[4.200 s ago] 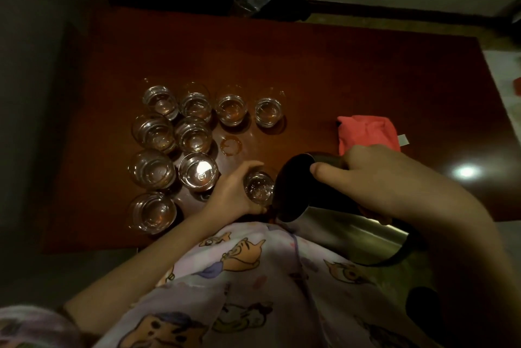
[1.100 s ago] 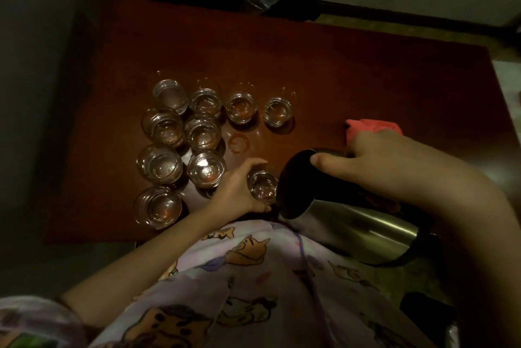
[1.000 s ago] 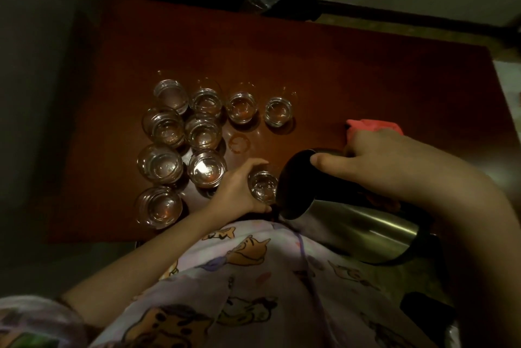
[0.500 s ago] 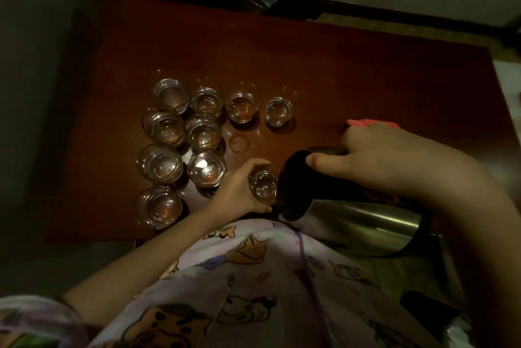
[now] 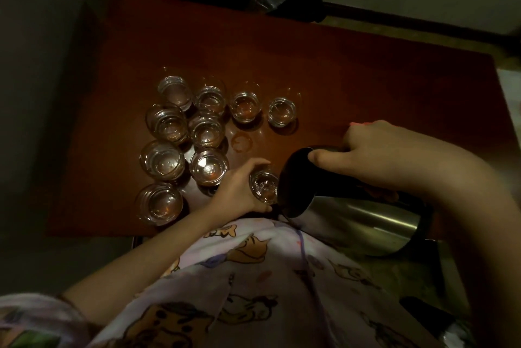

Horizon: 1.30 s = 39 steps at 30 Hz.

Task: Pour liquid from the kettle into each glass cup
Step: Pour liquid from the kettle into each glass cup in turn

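- My left hand [image 5: 239,192] grips the small glass cup [image 5: 264,186] at the near edge of the tabletop [image 5: 366,80], fingers curled round its left side
- My right hand [image 5: 375,161] grips the steel kettle [image 5: 352,204] from above, thumb lying over its open rim
- The kettle lies tipped almost flat, long axis running from lower right to upper left, dark mouth pointing left at the held cup and its base out over the near edge towards my lap
- The mouth's lip sits just beside the cup; I cannot make out a stream in this dim light, though the cup glints as if it holds some liquid
- Nine other cups [image 5: 208,170] stand grouped to the left and beyond, and each seems to show liquid, so I judge this cup to be the last or nearly so
- A damp ring [image 5: 241,142] marks a bare spot among them, likely where this cup belongs
- A sliver of pink cloth [image 5: 363,124] peeks out beyond my right hand
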Each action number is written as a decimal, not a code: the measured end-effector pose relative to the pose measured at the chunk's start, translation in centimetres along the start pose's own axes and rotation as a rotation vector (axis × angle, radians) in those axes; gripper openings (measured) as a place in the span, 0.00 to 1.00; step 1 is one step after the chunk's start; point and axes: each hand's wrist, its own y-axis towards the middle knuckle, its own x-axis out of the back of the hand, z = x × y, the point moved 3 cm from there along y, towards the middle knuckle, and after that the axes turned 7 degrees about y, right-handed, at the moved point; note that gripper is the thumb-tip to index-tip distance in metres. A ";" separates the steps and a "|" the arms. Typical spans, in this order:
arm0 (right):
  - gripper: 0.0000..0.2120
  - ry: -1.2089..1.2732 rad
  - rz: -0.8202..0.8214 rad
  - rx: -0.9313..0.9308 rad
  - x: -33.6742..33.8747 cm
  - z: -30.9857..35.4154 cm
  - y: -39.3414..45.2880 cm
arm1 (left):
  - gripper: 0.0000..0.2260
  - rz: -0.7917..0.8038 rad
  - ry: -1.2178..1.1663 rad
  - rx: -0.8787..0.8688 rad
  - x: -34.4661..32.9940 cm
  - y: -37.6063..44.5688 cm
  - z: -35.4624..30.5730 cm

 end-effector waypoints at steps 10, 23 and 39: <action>0.25 0.010 0.004 -0.009 0.2 0.3 0.1 | 0.39 -0.008 -0.017 0.018 0.3 -0.1 0.0; 0.25 -0.005 0.009 -0.041 -0.1 1.3 0.2 | 0.39 -0.019 -0.020 0.008 0.3 -0.3 0.0; 0.26 0.011 0.030 -0.082 0.0 2.1 -0.2 | 0.38 -0.009 -0.071 0.007 0.1 -0.3 0.2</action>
